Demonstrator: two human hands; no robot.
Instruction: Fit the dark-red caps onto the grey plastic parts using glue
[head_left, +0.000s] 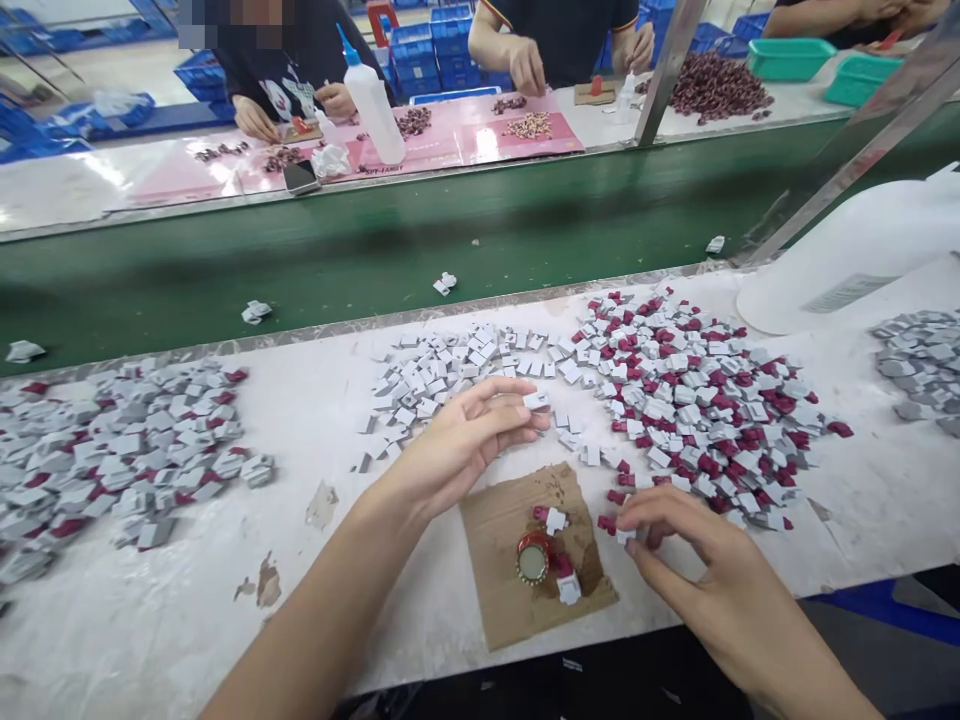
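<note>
My left hand point(480, 435) is closed, pinching a small white plastic piece point(536, 401) between thumb and fingers above the table. Lower right, my right hand point(686, 550) has thumb and forefinger on a maroon-and-white plastic piece point(616, 530) at the edge of the mixed pile. Between the hands lies a cardboard square point(499, 590) with wet brown stains. On it are a bottle cap point(532, 560), hollow side up, and two maroon-and-white pieces, one above the cap point(553, 519) and one beside it point(567, 580).
White pieces point(442, 365) and a maroon-and-white pile point(697, 390) spread behind my hands. Another pile point(127, 450) covers the left, grey pieces point(926, 365) the far right. A big white jug point(847, 260) stands back right. Beyond the green belt point(360, 245), other people work.
</note>
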